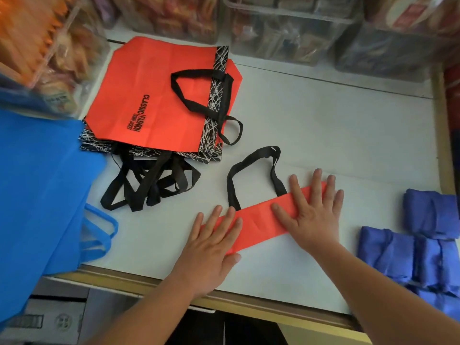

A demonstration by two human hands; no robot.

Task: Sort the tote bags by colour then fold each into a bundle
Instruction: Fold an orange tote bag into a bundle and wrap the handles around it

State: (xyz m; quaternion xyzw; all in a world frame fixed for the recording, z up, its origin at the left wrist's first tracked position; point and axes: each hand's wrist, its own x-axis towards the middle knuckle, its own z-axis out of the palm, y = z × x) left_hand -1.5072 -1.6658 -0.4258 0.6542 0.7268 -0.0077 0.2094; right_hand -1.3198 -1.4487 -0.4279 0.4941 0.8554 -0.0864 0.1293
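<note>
Both hands flat, fingers straight: left hand (214,242) and right hand (315,212) press the red strip (256,224) onto the tabletop (336,135), likely setting the crease; folded blue bundles (408,252) parked right, separate from unfolded red stack (154,95).

I read "CLASSIC | FASHION" in black capitals on the top orange tote bag (154,95) of the stack, with a smaller line beneath it too small to make out.
</note>
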